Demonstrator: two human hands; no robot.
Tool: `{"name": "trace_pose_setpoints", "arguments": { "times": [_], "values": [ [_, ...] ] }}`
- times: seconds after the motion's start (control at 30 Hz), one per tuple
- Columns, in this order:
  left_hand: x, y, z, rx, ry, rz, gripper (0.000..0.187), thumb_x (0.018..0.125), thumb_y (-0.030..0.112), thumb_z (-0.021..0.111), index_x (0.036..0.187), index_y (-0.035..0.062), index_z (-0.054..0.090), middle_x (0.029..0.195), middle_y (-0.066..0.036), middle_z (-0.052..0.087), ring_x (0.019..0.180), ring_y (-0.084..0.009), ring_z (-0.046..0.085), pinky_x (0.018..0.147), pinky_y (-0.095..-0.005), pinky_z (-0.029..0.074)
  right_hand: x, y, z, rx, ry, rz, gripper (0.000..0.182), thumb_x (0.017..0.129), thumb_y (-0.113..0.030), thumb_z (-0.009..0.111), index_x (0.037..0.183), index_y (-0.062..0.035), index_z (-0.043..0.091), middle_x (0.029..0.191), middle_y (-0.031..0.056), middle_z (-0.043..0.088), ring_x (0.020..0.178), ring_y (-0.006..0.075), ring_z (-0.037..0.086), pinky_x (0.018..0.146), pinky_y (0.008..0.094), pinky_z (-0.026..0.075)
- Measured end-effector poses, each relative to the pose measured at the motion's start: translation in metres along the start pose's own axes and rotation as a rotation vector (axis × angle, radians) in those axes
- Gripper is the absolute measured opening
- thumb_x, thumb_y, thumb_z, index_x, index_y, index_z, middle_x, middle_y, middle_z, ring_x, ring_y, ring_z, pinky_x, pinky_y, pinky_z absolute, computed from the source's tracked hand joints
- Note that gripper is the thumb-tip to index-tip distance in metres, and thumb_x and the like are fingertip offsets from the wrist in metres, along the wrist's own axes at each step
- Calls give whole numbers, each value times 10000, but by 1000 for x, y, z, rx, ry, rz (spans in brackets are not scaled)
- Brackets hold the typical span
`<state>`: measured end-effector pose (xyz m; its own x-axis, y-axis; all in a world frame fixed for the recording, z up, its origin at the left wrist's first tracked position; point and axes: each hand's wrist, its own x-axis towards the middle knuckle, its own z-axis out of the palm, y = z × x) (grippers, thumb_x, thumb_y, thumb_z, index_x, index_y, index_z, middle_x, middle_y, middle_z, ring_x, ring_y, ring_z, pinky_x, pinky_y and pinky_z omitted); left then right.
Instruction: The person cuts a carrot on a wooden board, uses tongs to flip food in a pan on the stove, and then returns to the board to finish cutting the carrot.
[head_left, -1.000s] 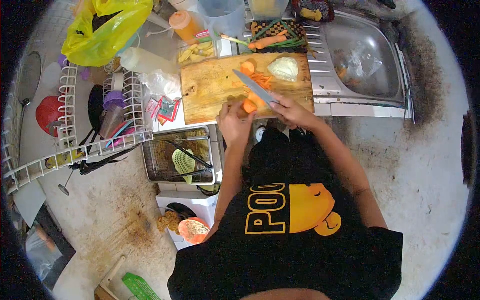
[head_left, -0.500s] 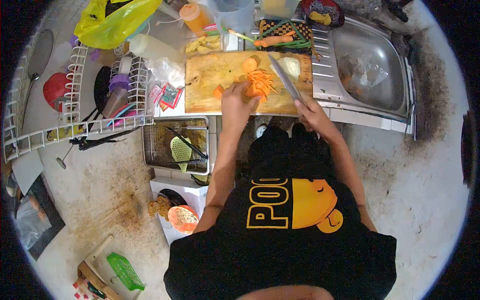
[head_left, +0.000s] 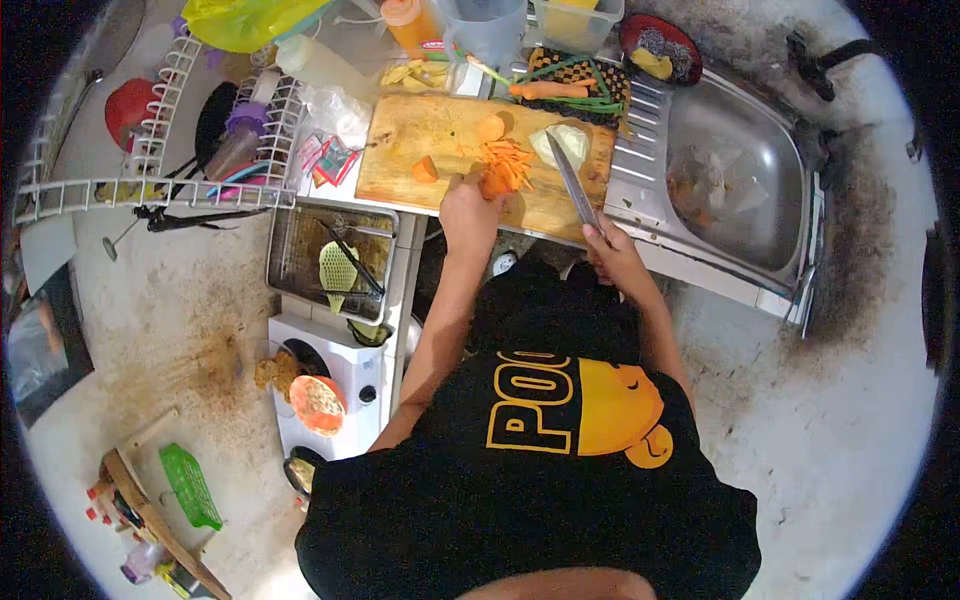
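Note:
My left hand is at the front of the wooden cutting board, its fingers closed on some carrot slices. Shredded carrot strips lie in a pile right behind those fingers. On the board there are also a carrot chunk to the left and a round carrot piece behind the pile. My right hand grips a knife by its handle, off the board's front right corner. The blade points away from me, its tip over a pale cabbage-like piece.
A steel sink stands to the right. Behind the board, a whole carrot and green onions lie on a woven mat. A white wire rack is at the left. A metal tray and a white stove with an orange bowl sit lower left.
The whole view has turned and shifted slightly. My left hand has moved off the carrot chunk's side and closed on the carrot slices. The knife stays raised at the right.

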<state>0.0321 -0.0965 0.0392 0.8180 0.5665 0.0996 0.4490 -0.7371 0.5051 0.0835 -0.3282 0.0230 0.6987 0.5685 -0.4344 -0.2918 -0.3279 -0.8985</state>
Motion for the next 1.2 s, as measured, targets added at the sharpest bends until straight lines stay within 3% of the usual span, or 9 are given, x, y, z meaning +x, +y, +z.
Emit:
{"name": "trace_pose_setpoints", "arguments": {
  "times": [0.17, 0.43, 0.5, 0.77, 0.83, 0.93, 1.07, 1.13, 1.2],
  "values": [
    [-6, 6, 1, -131, 30, -146, 410, 643, 181, 840, 955, -15, 663, 724, -145, 652, 714, -327, 650, 654, -393, 518, 4, 6, -12, -78, -33, -8, 311, 992, -336, 495, 1204, -109, 496, 605, -58, 400, 440, 46, 368, 378, 204, 298],
    [-13, 12, 8, -195, 196, -277, 353, 657, 203, 841, 844, -40, 667, 689, -164, 665, 653, -323, 661, 611, -393, 514, 16, 23, -39, -243, -115, -97, 287, 997, -370, 472, 1057, -97, 540, 612, -41, 434, 441, 60, 403, 388, 218, 314],
    [-14, 19, 9, -214, 204, -291, 349, 654, 220, 843, 816, -38, 671, 697, -172, 665, 659, -325, 662, 616, -397, 516, 12, 11, -44, -216, -174, -117, 361, 984, -322, 504, 1101, 12, 572, 706, 51, 503, 636, 148, 486, 605, 307, 429],
    [-14, 24, 19, -19, 293, -292, 277, 646, 191, 797, 733, -39, 670, 633, -203, 630, 592, -375, 620, 590, -411, 513, 11, -9, -58, -267, -298, 11, 336, 980, -324, 510, 1088, -12, 574, 678, 31, 506, 605, 131, 482, 576, 302, 410],
    [-16, 13, 23, -55, 323, -282, 236, 672, 152, 768, 747, -50, 674, 638, -194, 639, 585, -348, 634, 582, -397, 517, 15, -6, -61, -262, -348, 1, 308, 999, -360, 459, 907, -68, 498, 608, -33, 428, 466, 79, 403, 420, 258, 332],
    [-18, 0, 21, -271, 298, -361, 203, 705, 113, 745, 802, -55, 688, 679, -181, 669, 603, -274, 672, 588, -351, 530, 23, 4, -61, -326, -365, -142, 317, 996, -359, 465, 852, -77, 464, 611, -34, 423, 488, 80, 408, 443, 258, 339],
    [-22, -5, 19, -596, 285, -472, 220, 762, -3, 664, 969, -76, 677, 707, -148, 691, 611, -191, 687, 563, -316, 530, 20, 1, -56, -365, -436, -69, 320, 993, -344, 479, 1008, -31, 541, 625, -27, 436, 528, 82, 425, 477, 261, 358],
    [-23, 9, 6, -500, 286, -504, 257, 763, 18, 680, 1003, -72, 672, 731, -155, 695, 611, -198, 687, 573, -317, 531, 19, 3, -48, -441, -442, -61, 427, 967, -317, 501, 1258, -5, 518, 1042, 262, 634, 985, 396, 619, 894, 422, 459],
    [-23, 14, 0, -408, 281, -528, 295, 764, 38, 695, 1038, -67, 666, 755, -162, 698, 611, -205, 688, 583, -318, 533, 20, 9, -43, -422, -459, -41, 449, 969, -269, 484, 1357, -47, 445, 1184, 310, 567, 1131, 445, 543, 968, 436, 424]
  ]
}}
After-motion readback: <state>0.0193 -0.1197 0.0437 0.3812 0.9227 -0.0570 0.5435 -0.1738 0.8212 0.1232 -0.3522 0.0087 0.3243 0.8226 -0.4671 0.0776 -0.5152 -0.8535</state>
